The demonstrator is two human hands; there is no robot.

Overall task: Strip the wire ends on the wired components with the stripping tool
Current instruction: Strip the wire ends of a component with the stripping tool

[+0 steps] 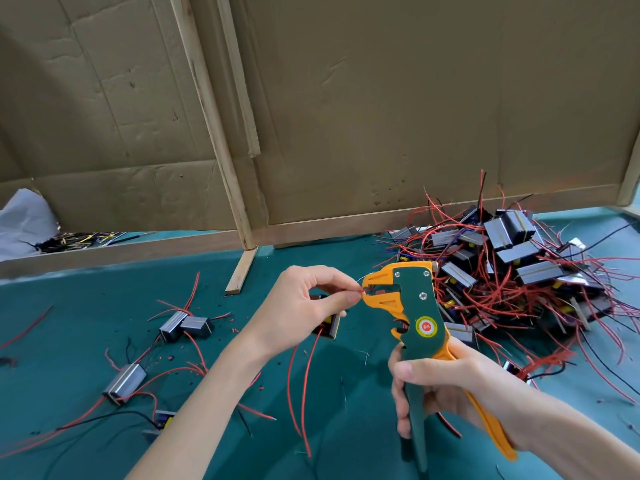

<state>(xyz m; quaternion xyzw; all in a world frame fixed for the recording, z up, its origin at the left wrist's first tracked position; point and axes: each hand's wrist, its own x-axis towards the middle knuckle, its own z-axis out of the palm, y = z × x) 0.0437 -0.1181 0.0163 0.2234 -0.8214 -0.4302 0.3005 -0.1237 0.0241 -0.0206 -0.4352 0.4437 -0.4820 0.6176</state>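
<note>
My right hand (446,386) grips the handles of a green and orange stripping tool (415,306), held upright with its jaws pointing left. My left hand (308,306) pinches the end of a red wire (363,291) and holds it in the tool's jaws. A small black and silver wired component (329,327) hangs under my left hand, partly hidden by it. Its long red wires (304,386) trail down toward me over the green table.
A large heap of components with red and black wires (519,268) lies at the right. Several single components (124,382) with wires lie on the green mat (86,299) at the left. Cardboard walls with wooden strips (214,126) stand behind. Bits of red insulation dot the mat.
</note>
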